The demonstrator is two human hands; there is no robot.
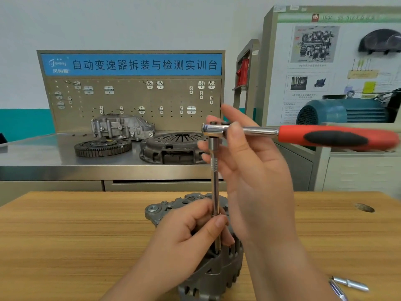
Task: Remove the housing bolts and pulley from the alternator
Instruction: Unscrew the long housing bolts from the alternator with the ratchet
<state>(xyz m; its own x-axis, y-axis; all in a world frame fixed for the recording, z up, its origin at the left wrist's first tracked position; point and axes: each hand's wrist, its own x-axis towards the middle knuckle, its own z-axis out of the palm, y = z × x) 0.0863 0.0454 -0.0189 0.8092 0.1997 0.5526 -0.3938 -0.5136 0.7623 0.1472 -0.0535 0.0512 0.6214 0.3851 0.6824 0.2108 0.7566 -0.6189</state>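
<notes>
Right: bar seated low, grip light up top

Down at the tip, the left hand is clenched round the bottom of the extension bar, thumb pressed on the shaft, steering its end into a recess in the alternator. The bolt is hidden under those fingers, and I can't make out the pulley from here. Up top, the right hand lays its thumb over the neck of the ratchet with straight fingers behind the head. That's a loose pinch, nothing more. The red and black handle juts out to the right, unsupported and blurred.

The alternator sits on the wooden table, close to the near edge, and no clamp shows; only the left hand is on it.

So, the dangers. That bar is long: tilt it under load and I'd expect the end to ride off the bolt head and round it. A hard pull on the handle could twist or skid the whole housing, since only one hand steadies it. A slip would drive the left knuckles into the metal fins. And the loose metal pieces by the right forearm look easy to sweep off the table.
</notes>
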